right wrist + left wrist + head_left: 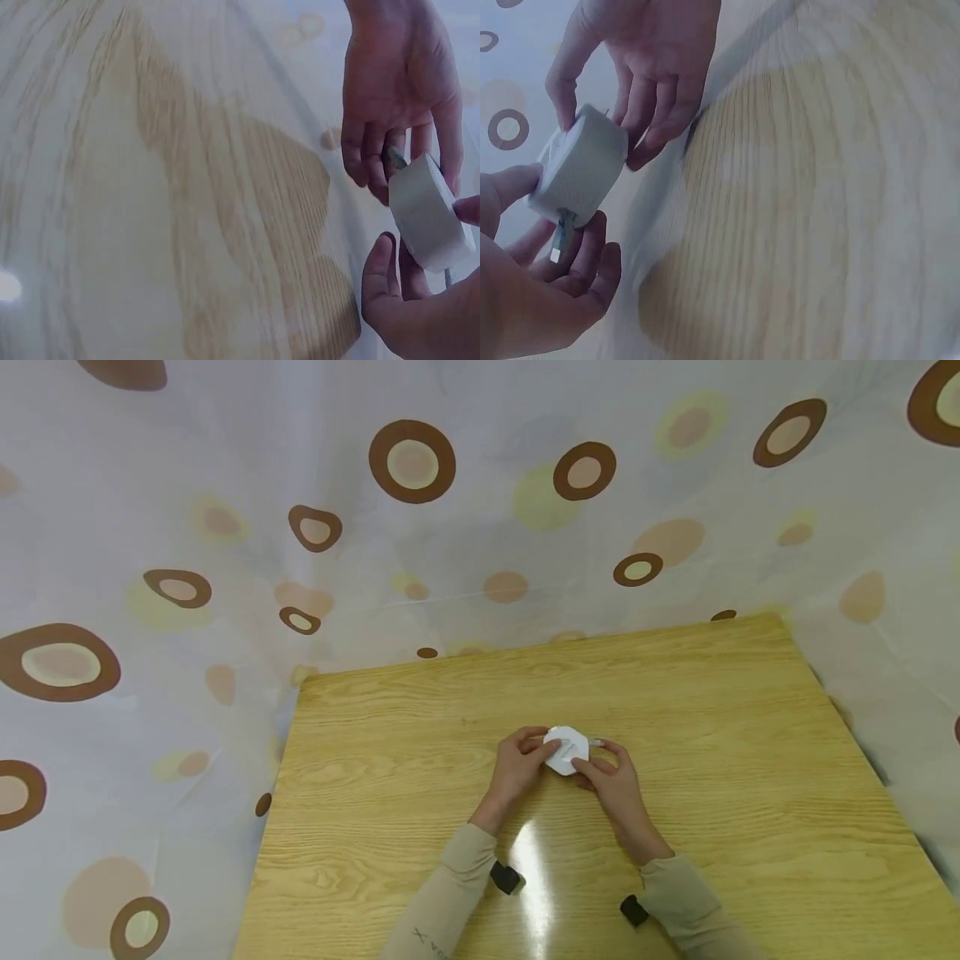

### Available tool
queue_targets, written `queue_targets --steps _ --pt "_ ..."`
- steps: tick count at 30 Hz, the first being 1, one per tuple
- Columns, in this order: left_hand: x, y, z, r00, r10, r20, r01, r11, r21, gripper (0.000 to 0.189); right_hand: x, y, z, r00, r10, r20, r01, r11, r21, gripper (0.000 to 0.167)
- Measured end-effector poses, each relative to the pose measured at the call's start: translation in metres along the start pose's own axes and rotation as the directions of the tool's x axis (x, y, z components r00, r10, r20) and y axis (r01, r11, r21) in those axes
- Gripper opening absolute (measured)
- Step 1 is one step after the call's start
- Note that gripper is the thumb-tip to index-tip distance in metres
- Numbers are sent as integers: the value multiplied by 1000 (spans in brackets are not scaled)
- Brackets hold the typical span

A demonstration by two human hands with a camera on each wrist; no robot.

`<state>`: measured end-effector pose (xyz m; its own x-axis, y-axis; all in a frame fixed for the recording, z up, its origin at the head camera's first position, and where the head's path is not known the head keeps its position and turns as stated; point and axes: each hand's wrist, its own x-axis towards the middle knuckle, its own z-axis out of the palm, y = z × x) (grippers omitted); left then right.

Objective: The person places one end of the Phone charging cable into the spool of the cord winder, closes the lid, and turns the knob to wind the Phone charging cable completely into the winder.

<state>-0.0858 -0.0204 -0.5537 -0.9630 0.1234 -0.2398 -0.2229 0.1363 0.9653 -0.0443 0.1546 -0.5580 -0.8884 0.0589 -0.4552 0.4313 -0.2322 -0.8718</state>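
A small white eight-sided case point(567, 750) is held between both hands, raised off the table in the wrist views. My left hand point(516, 766) pinches its left side, thumb on the face. From the other side my right hand point(617, 783) grips it, with the thumb near the lower edge of that face. In the left wrist view a metal USB-like plug point(561, 238) sticks out of the case's edge, beside the fingers of my left hand point(547, 292). The right wrist view shows the thick side wall of the case point(427, 214); fingers partly cover it.
Under the hands spreads a wood-grain table point(390, 760) with a bright light reflection near its front. A pale curtain point(480, 543) with brown ring patterns encloses the back and sides. Small black devices point(505, 877) are at both wrists.
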Motion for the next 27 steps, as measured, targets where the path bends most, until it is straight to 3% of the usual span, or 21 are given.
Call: queue_targets --steps 3,5,7,9,12,14,17,23,25,27 --pt "5 5 -11 999 37 30 -40 995 95 39 2 0 -1 999 -49 24 51 991 -127 78" --pt "9 7 -20 997 58 48 -66 983 169 40 3 0 -3 992 -113 61 125 953 -276 79" --pt "13 7 -28 996 70 63 -84 965 247 40 4 -1 -6 975 -186 120 220 870 -442 81" --pt "17 6 -35 993 72 91 -98 942 321 40 4 -3 -9 948 -249 199 318 756 -572 83" --pt "21 5 -42 984 66 164 -130 899 418 39 6 -6 -9 901 -299 313 433 613 -661 86" --pt "23 3 -46 975 66 210 -157 879 450 40 9 -6 -6 877 -307 370 481 558 -676 87" --pt "26 3 -49 962 76 263 -197 859 473 42 14 -4 1 860 -301 411 510 514 -690 85" --pt "26 3 -50 954 78 289 -228 816 531 43 23 0 11 864 -295 408 503 464 -729 72" --pt "25 4 -49 954 84 289 -240 793 561 41 24 -2 12 861 -294 415 508 463 -726 71" --pt "24 6 -49 950 101 294 -267 750 605 38 25 -4 13 854 -298 425 519 450 -727 70"
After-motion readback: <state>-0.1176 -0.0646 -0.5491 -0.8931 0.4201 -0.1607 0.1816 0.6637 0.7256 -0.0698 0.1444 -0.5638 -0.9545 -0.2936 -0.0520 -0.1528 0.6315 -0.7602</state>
